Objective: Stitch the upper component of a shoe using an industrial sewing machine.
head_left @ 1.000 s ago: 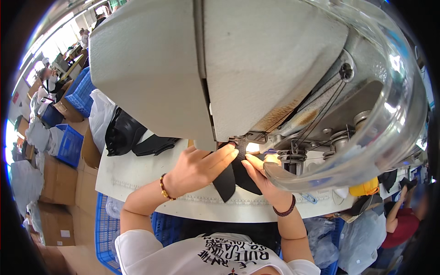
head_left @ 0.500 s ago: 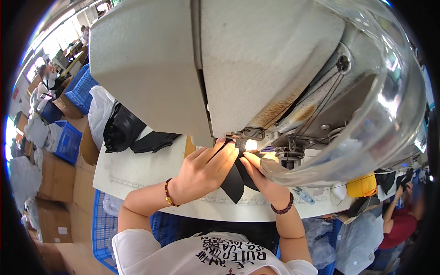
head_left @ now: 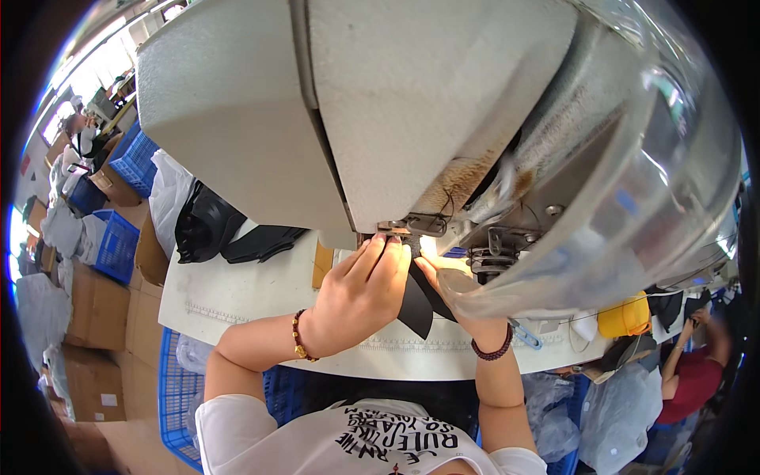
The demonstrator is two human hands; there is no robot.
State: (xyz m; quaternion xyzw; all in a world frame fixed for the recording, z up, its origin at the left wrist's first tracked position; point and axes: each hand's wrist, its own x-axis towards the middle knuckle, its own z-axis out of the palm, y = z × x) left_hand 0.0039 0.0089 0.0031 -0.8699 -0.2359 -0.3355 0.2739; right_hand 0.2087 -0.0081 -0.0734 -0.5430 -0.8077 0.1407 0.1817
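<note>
A large pale grey sewing machine (head_left: 237, 103) fills the upper view, its small lamp lit beside the presser foot. Under the foot lies a black fabric piece (head_left: 415, 309), its pointed end hanging toward me on the white table (head_left: 237, 293). My left hand (head_left: 356, 291), a beaded bracelet at its wrist, presses its fingertips together on the fabric right at the foot. From the other side my right hand (head_left: 451, 293) grips the fabric edge between thumb and fingers, partly hidden behind the transparent shield (head_left: 586, 269). The needle is out of sight.
Black moulded pieces (head_left: 207, 226) lie at the table's left end, beside a white plastic bag (head_left: 169, 190). Blue thread snips (head_left: 526, 336) and a yellow container (head_left: 624, 318) stand to the right. A blue crate (head_left: 178, 404) sits below. A co-worker in red (head_left: 687, 392) is at far right.
The machine's head appears shifted left and up in view, and the shield looks closer. My left fingers lie closer together at the foot. The fabric's point has swung slightly right.
</note>
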